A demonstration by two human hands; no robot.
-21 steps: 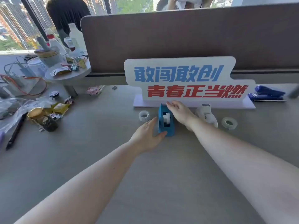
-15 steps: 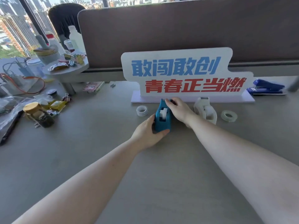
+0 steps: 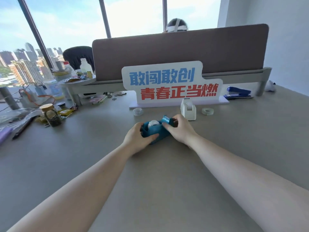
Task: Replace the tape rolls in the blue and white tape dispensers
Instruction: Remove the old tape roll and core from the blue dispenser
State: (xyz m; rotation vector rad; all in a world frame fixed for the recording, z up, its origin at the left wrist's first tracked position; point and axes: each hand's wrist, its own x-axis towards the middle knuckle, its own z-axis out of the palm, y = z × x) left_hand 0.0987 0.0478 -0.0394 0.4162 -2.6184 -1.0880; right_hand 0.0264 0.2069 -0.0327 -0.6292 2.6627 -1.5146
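Note:
The blue tape dispenser (image 3: 157,129) lies turned sideways on the grey desk, a white roll core (image 3: 153,123) showing in its well. My left hand (image 3: 138,138) grips its left end. My right hand (image 3: 179,129) holds its right end near the cutter. Behind stands the white tape dispenser (image 3: 188,108), upright with a roll inside. One loose clear tape roll (image 3: 138,112) lies to the left of it and another clear tape roll (image 3: 207,111) to its right.
A white sign (image 3: 170,82) with blue and red characters stands behind the dispensers, before a brown desk divider (image 3: 180,51). A blue stapler (image 3: 238,92) lies at the right. A jar (image 3: 51,114), wrappers, cables and bottles crowd the left. A person sits behind the divider.
The blue dispenser has been pulled toward me from the sign and turned sideways, both hands still on it. The camera has tilted up, showing more of the window.

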